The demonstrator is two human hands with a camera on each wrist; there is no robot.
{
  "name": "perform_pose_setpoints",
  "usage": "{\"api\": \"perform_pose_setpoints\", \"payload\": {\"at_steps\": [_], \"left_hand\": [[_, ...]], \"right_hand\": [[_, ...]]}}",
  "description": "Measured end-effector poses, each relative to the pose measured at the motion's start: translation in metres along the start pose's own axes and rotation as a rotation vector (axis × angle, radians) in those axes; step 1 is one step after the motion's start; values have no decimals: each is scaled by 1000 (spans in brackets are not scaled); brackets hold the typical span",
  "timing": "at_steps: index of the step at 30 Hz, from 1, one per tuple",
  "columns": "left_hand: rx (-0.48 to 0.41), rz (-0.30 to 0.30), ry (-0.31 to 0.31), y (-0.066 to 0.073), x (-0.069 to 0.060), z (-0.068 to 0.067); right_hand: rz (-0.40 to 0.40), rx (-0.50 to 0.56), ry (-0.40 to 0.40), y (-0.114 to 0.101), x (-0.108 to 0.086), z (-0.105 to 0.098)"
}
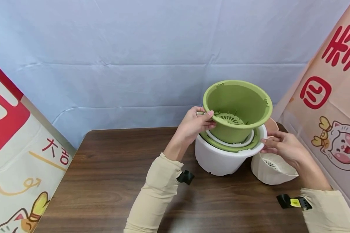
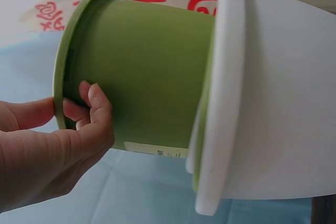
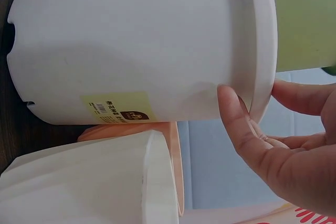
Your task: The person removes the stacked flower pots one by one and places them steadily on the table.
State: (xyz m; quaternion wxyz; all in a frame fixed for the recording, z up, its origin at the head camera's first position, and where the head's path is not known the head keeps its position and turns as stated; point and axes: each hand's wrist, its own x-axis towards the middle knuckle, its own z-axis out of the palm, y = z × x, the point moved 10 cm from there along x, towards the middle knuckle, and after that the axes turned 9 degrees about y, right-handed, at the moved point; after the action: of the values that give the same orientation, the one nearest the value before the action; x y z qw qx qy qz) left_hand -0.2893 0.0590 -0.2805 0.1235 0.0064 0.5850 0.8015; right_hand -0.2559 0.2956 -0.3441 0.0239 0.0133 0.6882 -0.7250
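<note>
Clearly, the relation that counts is vertical: the tall green pot [image 1: 237, 105], right of centre in the head view, stands roughly upright, its upper part clear of the nested rims, its foot hidden within a slimmer white rim [image 1: 213, 138], a green rim [image 1: 258, 139] and the big white pot [image 1: 221, 161]. Its axis runs up out of that stack, so the nest lies below the left hand [image 1: 193, 124], the nearer one, whose fingers pinch the green pot's rim at its front left. The right hand [image 1: 285, 147] pinches the white pot's rim on the stack's right side, lower in the frame. The white pot rests on the counter [image 1: 119, 168]; a cream pot [image 1: 271, 176] and a peach pot [image 1: 272, 127] sit just beside it, toward the frame's right.
</note>
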Motion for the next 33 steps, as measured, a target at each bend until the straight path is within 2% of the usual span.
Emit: {"api": "perform_pose_setpoints", "payload": {"at_steps": [12,18,25,33], "left_hand": [[-26,79,-60,26,-20,0],[-26,156,-50,47,-34,-2],[-63,219,-31,63,-44,-16],[-84,277,-4,73,-50,-36]], "right_hand": [[-3,-19,-5,1,0,1],[-1,-44,8,0,-1,0],[-3,-25,-3,0,-1,0],[-17,-52,9,2,2,-2]]}}
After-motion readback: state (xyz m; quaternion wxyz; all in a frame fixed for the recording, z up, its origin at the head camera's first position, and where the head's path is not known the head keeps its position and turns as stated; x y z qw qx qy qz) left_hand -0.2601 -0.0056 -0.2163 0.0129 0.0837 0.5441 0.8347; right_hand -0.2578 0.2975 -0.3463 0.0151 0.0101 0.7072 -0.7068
